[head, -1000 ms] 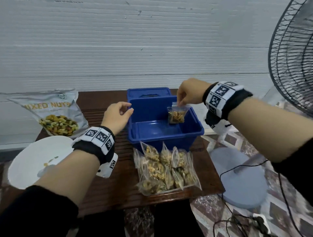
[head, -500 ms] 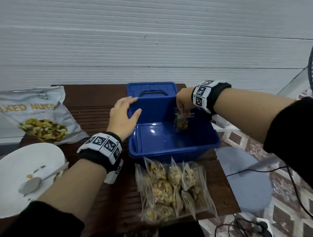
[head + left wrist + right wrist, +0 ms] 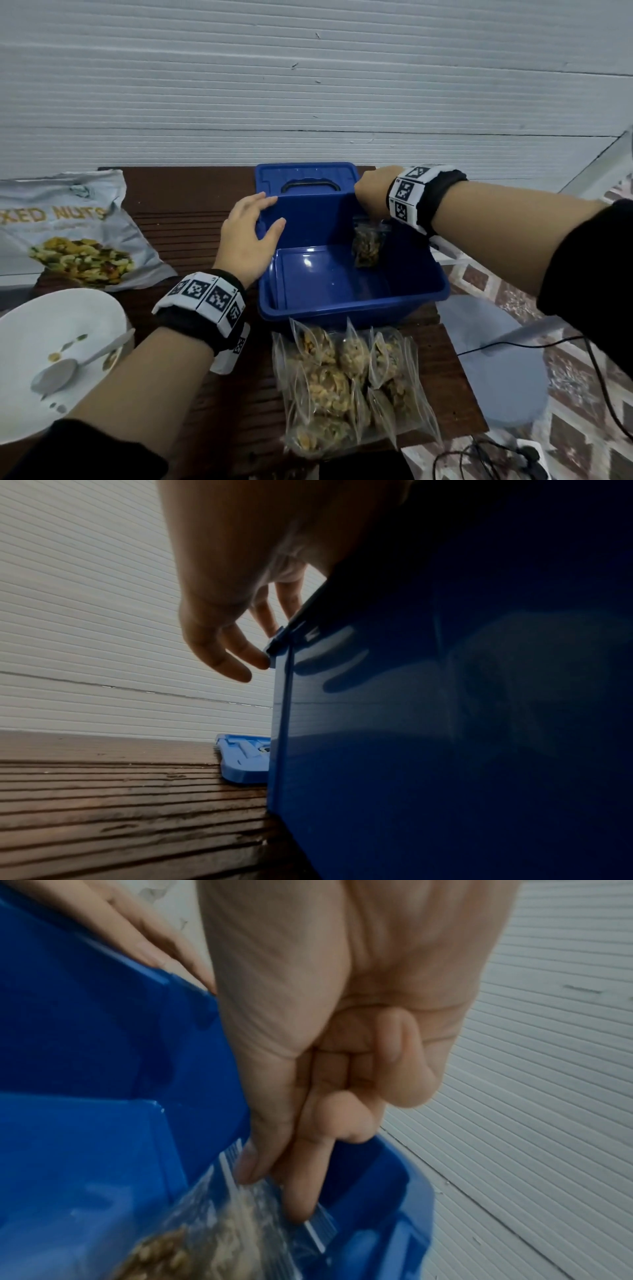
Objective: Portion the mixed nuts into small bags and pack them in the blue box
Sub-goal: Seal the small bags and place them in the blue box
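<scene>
Pinching the zip top of a small bag of nuts (image 3: 367, 244) between thumb and fingers, the right hand (image 3: 371, 195) hangs it inside the blue box (image 3: 352, 305) by the far right wall, not yet on the floor, while the left hand (image 3: 247, 240) lies flat, fingers straight, on the box's left rim to steady it. Best lowered until it touches bottom, then let go snug in that corner, so the pile of filled bags (image 3: 349, 377) waiting on the table (image 3: 191, 219) just in front can pack in rows.
</scene>
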Demonstrator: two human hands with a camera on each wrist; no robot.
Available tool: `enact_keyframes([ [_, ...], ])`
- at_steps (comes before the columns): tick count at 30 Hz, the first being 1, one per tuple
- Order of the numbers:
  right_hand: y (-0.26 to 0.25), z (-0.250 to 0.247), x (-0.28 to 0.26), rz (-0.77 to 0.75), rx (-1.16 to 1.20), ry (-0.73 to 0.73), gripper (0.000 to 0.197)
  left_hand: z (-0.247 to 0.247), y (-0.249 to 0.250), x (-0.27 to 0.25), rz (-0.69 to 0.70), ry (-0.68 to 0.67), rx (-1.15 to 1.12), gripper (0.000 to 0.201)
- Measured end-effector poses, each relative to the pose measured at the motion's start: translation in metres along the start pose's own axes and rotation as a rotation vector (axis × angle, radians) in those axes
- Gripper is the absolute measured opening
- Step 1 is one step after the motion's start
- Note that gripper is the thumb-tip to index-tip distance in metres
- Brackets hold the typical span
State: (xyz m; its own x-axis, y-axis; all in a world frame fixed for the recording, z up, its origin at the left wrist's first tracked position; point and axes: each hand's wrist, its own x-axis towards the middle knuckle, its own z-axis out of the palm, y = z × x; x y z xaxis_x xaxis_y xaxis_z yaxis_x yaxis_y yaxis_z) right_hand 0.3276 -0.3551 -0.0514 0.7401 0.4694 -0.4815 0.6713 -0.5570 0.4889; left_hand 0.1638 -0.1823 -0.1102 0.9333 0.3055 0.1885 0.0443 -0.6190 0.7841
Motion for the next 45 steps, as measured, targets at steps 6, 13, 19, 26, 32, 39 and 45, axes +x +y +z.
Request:
enact_keyframes([
  [6,0.009,-0.017,-0.043,-0.044,0.384,0.115,0.016,-0.007,0.005,-0.005,-0.039,-0.055,0.050,0.042],
  [13,-0.009,-0.019,-0.121,-0.140,0.762,0.255,0.008,-0.018,0.026,-0.032,0.013,-0.053,0.074,0.038],
  [19,-0.051,0.003,-0.186,-0.213,0.905,0.284,0.006,-0.023,0.049,-0.071,0.061,-0.056,0.143,0.026],
  [26,-0.112,0.031,-0.223,-0.116,0.950,0.378,0.014,-0.028,0.055,-0.122,0.019,-0.131,0.169,0.013],
  [32,-0.158,0.040,-0.222,0.071,0.895,0.511,0.031,-0.026,0.050,-0.141,-0.027,-0.136,0.130,0.018],
  [39,-0.166,0.041,-0.220,0.190,0.990,0.545,0.026,-0.027,0.052,-0.146,-0.021,-0.159,0.096,0.019],
  [45,-0.144,0.041,-0.222,0.183,1.194,0.600,0.011,-0.033,0.059,-0.140,0.036,-0.190,0.035,0.019],
])
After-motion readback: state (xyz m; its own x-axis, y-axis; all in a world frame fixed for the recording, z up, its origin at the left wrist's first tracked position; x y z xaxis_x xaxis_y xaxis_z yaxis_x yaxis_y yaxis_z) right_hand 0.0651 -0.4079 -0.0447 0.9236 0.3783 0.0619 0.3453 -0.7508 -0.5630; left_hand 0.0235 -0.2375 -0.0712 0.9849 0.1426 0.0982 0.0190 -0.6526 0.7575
